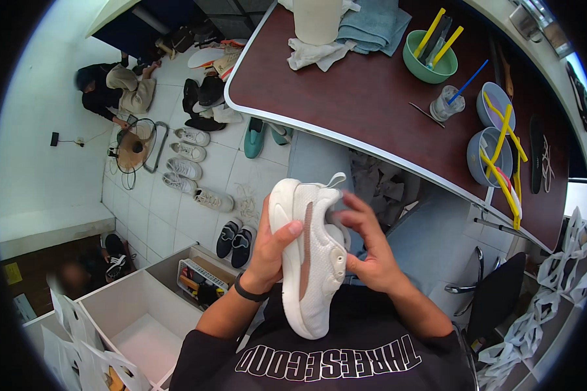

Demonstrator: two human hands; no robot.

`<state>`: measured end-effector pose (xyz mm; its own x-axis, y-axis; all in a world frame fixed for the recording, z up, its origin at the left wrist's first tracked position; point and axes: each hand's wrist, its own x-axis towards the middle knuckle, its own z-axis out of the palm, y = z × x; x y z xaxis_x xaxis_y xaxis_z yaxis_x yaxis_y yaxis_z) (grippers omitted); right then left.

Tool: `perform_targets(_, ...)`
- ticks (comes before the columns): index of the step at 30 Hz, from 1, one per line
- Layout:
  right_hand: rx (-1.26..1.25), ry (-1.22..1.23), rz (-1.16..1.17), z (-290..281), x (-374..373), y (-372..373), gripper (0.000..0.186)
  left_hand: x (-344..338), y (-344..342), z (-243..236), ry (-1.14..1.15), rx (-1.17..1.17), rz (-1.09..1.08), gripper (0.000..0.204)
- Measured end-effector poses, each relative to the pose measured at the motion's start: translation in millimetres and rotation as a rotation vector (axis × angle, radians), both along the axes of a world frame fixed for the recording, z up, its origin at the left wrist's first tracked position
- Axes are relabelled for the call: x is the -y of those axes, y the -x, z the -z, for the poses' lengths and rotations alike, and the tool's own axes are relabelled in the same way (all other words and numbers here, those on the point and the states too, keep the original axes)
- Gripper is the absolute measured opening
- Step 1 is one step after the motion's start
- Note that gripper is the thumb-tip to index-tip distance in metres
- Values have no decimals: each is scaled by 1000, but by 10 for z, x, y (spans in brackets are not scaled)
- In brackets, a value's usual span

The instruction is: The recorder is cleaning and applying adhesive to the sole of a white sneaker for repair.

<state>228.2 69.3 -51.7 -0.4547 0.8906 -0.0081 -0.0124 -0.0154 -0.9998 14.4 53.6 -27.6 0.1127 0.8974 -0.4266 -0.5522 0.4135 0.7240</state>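
Note:
A white sneaker [316, 254] with a pinkish-brown side stripe is held up in front of my chest, its heel and pull loop uppermost and its toe pointing down toward me. My left hand [270, 244] is wrapped round the sole side, thumb pressed across the midsole. Beside the shoe's opening is my right hand [372, 251], fingers spread and slightly blurred. Its thumb lies close to the eyelets; whether it touches them I cannot tell. No lace shows in the visible eyelet.
A dark red table [346, 98] carries a green bowl [430, 57], two bluish bowls with yellow strips, and folded blue cloths [372, 26]. Several shoes [186, 168] line the tiled floor at left. Another person [120, 88] crouches by a fan. Pale shelving [140, 326] stands lower left, a black chair [499, 293] at right.

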Motion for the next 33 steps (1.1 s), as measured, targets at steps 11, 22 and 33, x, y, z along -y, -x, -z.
perform_targets(11, -563, 474, 159, 194, -88, -246, 40, -71, -13, 67, -140, -279, -303, 80)
perform_targets(22, -350, 534, 240, 201, 200, -45, 114, -70, -79, 35, -195, -320, -220, 99)
perform_targets(33, -582, 740, -159, 303, 199, -109, 71, -95, 173, -106, -489, -546, 31, 86)
